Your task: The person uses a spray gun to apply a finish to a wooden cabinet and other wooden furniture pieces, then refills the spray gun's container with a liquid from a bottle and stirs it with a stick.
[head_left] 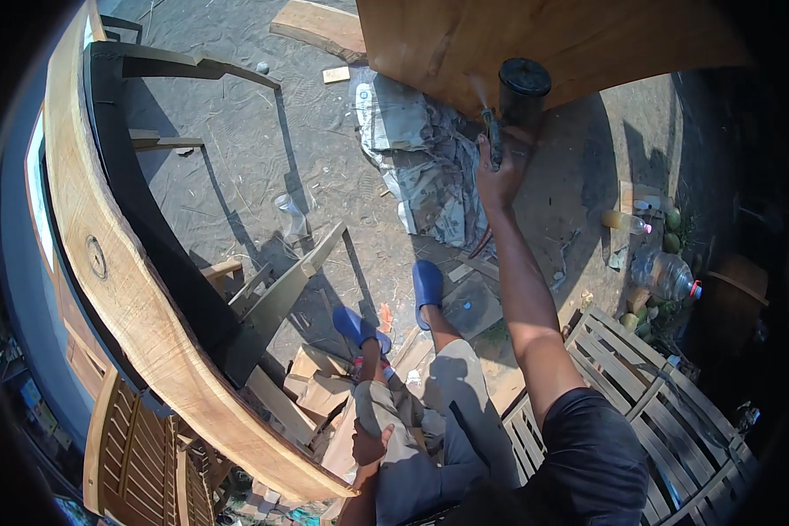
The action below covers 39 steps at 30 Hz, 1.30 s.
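Note:
My right hand [502,175] is closed around a spray gun [494,140] with a dark, round-lidded cup on it. A faint white mist leaves its nozzle toward the large reddish-brown wooden panel [465,44] at the top of the view. The spray gun stands just in front of the panel's lower edge, apart from it. Low in the view, my left hand [370,445] rests by my leg, its thumb and a finger apart, with nothing seen in it. Close to its left runs a long, pale wooden slab [140,272] with a wavy edge.
Crumpled white sheeting [425,153] lies on the ground below the panel. Wood offcuts [320,386] are heaped near my feet. A slatted wooden piece [649,412] stands at lower right, with plastic bottles [664,273] beyond it. A slatted chair [145,447] is at lower left.

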Each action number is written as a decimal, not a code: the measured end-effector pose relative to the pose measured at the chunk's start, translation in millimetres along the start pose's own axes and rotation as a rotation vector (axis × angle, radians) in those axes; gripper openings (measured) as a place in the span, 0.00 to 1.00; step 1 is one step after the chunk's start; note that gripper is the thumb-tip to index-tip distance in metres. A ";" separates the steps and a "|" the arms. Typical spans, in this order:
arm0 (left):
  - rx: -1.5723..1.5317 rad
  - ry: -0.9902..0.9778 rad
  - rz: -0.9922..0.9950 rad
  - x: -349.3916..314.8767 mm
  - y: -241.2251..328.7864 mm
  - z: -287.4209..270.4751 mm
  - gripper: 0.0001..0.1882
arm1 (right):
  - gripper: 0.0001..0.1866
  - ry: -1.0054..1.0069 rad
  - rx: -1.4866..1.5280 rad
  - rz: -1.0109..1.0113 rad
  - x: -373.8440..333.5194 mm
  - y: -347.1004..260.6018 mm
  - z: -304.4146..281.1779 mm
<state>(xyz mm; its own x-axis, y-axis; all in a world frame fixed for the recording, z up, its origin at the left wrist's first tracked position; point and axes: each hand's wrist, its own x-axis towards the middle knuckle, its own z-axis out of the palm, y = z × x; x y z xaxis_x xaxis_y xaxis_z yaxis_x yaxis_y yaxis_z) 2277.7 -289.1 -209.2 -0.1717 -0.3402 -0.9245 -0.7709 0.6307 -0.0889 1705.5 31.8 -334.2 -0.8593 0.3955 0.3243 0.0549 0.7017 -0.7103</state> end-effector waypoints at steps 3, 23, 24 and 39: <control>-0.055 -0.006 -0.014 -6.1 5.2 -6.8 0.61 | 0.22 -0.040 -0.051 0.052 -24.2 40.1 43.1; -0.003 0.039 -0.037 -11.0 17.6 -20.4 0.57 | 0.25 -0.098 -0.164 0.204 -44.8 65.9 31.4; -0.002 0.034 -0.055 -14.0 15.7 -15.3 0.58 | 0.22 -0.167 -0.166 0.243 -39.3 36.0 14.0; -0.053 0.007 0.105 25.1 1.0 -8.9 0.66 | 0.19 0.022 0.038 0.007 69.0 -227.3 -236.8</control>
<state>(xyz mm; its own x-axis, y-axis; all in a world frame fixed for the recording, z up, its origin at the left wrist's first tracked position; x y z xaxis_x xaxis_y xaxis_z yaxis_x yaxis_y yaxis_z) 2267.1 -303.2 -229.2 -0.2578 -0.2791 -0.9250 -0.7798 0.6254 0.0286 1754.1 39.9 -2.5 -0.8476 0.4136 0.3324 0.0416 0.6762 -0.7355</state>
